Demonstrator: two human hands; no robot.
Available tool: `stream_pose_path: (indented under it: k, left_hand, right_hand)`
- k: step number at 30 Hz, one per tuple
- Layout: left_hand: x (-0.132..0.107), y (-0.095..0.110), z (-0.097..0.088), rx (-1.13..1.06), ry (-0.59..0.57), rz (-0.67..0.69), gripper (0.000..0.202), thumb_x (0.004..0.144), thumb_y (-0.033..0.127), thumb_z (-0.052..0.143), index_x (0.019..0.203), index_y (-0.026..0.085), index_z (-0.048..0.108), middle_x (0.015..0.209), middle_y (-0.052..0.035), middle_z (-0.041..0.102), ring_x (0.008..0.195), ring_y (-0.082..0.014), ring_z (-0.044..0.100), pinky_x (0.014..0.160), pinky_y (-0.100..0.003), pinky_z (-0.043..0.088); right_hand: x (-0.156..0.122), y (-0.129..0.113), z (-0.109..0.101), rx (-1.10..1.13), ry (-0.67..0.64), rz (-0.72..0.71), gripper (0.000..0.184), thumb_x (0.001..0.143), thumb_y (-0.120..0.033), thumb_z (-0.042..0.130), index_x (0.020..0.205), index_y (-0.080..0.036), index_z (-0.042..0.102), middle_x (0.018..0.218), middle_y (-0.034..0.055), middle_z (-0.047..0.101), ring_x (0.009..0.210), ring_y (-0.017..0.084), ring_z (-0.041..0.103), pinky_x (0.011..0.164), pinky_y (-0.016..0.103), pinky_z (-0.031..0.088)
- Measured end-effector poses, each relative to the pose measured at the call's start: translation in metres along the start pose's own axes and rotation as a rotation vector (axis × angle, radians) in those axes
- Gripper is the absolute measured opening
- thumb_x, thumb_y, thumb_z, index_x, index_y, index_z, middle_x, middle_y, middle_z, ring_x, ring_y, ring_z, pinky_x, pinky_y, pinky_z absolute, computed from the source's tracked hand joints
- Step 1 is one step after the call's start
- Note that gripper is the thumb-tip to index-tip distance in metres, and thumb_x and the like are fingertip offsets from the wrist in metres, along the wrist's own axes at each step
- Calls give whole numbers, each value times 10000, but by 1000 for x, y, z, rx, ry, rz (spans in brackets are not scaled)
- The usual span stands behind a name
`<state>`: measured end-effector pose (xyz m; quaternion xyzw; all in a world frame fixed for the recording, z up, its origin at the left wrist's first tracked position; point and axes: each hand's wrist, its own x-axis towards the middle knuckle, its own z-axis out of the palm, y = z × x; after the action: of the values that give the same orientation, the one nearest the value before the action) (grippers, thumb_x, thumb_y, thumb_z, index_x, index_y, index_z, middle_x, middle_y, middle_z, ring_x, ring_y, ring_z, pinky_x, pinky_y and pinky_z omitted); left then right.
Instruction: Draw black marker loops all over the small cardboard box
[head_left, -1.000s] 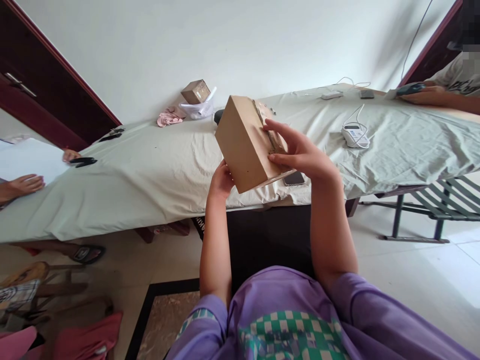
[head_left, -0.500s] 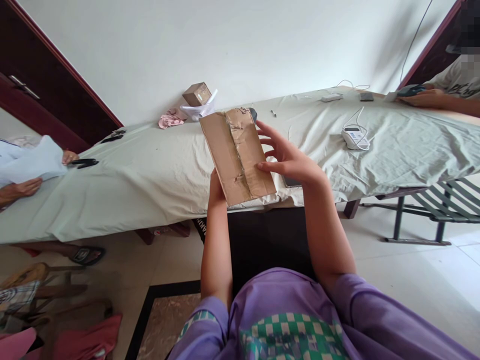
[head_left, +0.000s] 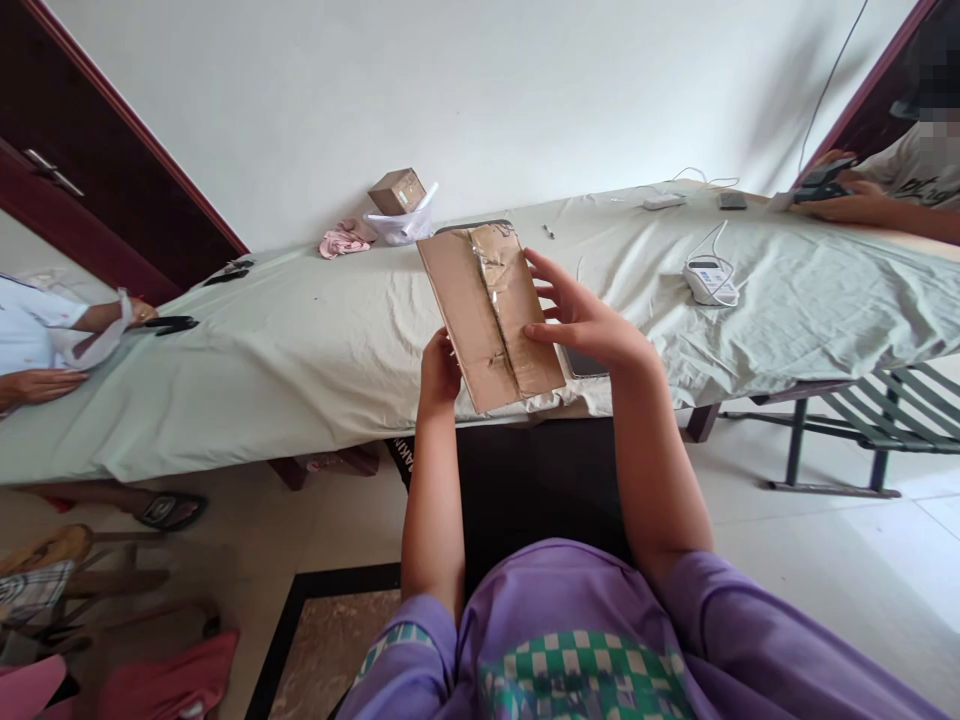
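Observation:
A brown cardboard box (head_left: 472, 320), taped along its middle seam, is held up tilted over the table edge between both hands. My left hand (head_left: 440, 368) grips its lower left edge, with the fingers curled behind and partly hidden. On the right side, my right hand (head_left: 581, 312) holds the edge, thumb on the front face and fingers along the side. Behind the box's top edge a dark rounded thing shows in part. A dark flat object (head_left: 585, 362), partly covered by my right hand, lies on the cloth.
Pale cloth covers the long table (head_left: 345, 350). On it are a small carton (head_left: 397, 191) in a plastic bag, a pink cloth (head_left: 345, 240), and a white corded device (head_left: 710, 280). People sit at both ends. A slatted chair (head_left: 885, 420) stands at right.
The box has shifted slightly right and turned a little, and more of my left hand shows beside it. At left, the other person's white plastic sheet has been lowered and gathered.

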<state>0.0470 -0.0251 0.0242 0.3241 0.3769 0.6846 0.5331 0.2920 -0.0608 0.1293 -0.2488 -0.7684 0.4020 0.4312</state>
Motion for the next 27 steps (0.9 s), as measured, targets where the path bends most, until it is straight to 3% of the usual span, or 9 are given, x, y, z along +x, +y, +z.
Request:
stream_pose_path:
  k: [5, 13, 27]
  left_hand:
    - [-6, 4, 6, -54, 1, -26, 102, 873, 221, 682, 792, 169, 716, 729, -28, 722, 705, -165, 640, 675, -272, 539]
    - [-6, 6, 7, -71, 26, -65, 149, 933, 243, 620, 963, 174, 749, 846, -41, 765, 796, -184, 699, 721, -288, 557]
    - [1, 2, 4, -59, 10, -109, 188, 980, 261, 575, 1035, 191, 740, 904, -43, 769, 802, -178, 712, 712, -282, 568]
  right_hand:
    - [0, -1, 3, 6, -3, 26, 1052, 807, -443, 844, 1707, -414, 301, 1736, 8, 371, 1493, 392, 453, 1199, 557, 509]
    - [0, -3, 4, 26, 0, 41, 1036, 817, -451, 838, 1704, -428, 303, 1733, -7, 382, 1507, 392, 432, 1234, 569, 469]
    - [-1, 1, 0, 14, 25, 49, 1018, 835, -489, 816, 1707, -394, 300, 1734, 27, 378, 1499, 400, 449, 1223, 591, 475]
